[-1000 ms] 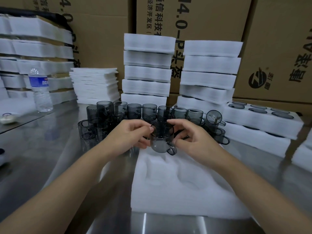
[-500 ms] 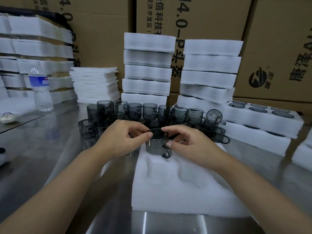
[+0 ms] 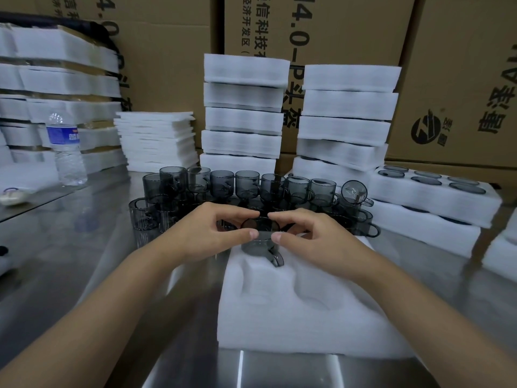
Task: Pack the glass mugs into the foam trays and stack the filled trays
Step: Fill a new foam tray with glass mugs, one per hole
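A smoky grey glass mug [image 3: 261, 242] sits partly sunk in a far pocket of the white foam tray [image 3: 293, 323] in front of me, its handle pointing toward me. My left hand [image 3: 212, 233] pinches the mug's rim from the left with thumb and fingers. My right hand [image 3: 313, 236] pinches the rim from the right. Two nearer pockets of the tray are bare. Several loose grey mugs [image 3: 249, 186] stand in rows just behind my hands.
Two tall stacks of foam trays [image 3: 243, 107] rise behind the mugs, and a filled tray [image 3: 436, 191] lies on another at the right. Flat foam sheets [image 3: 156, 138] and a water bottle [image 3: 67, 152] stand at the left. Cardboard boxes [image 3: 461, 79] wall the back.
Both hands have lowered the mug from above the tray down into a far pocket, keeping their grip on its rim.
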The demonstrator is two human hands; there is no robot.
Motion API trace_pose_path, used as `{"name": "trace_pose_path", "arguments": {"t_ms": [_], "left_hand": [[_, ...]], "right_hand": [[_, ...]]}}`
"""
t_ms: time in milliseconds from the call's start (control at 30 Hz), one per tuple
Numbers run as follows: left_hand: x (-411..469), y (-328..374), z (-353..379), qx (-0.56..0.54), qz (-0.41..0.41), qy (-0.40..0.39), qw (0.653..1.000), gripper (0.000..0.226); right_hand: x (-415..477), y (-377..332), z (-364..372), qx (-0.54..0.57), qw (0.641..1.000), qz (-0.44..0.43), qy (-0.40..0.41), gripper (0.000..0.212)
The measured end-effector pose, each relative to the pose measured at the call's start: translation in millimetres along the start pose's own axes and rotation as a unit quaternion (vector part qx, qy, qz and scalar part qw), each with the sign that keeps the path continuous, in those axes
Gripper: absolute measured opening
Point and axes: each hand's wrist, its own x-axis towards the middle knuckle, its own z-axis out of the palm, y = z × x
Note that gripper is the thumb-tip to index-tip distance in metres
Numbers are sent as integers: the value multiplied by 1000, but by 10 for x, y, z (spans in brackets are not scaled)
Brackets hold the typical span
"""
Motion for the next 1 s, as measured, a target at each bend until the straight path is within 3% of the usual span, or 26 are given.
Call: {"name": "trace_pose_path", "arguments": {"t_ms": [367,500,733,800,833,900,1000], "left_hand": [[32,-56,11,21,-40,-44,998,40],[36,-95,41,47,-41,-73,995,41],[75,-153,55,34,-51,-83,995,41],[78,-157,51,36,-56,-87,994,43],[76,-160,51,37,-56,-87,994,43],[74,-165,51,38,-50,-86,994,42],[75,-168,58,40,-45,-86,994,40]], "right_hand": [[39,32,-6,-37,998,40,-19,34],[34,4,4,-53,997,37,-48,16],[56,9,-20,-73,993,49,-73,11],[64,22,-32,-91,991,57,-76,19],[73,29,-40,-95,992,60,-55,24],[106,50,-95,-83,992,73,62,21],[150,111,-280,-135,961,111,213,27]]}}
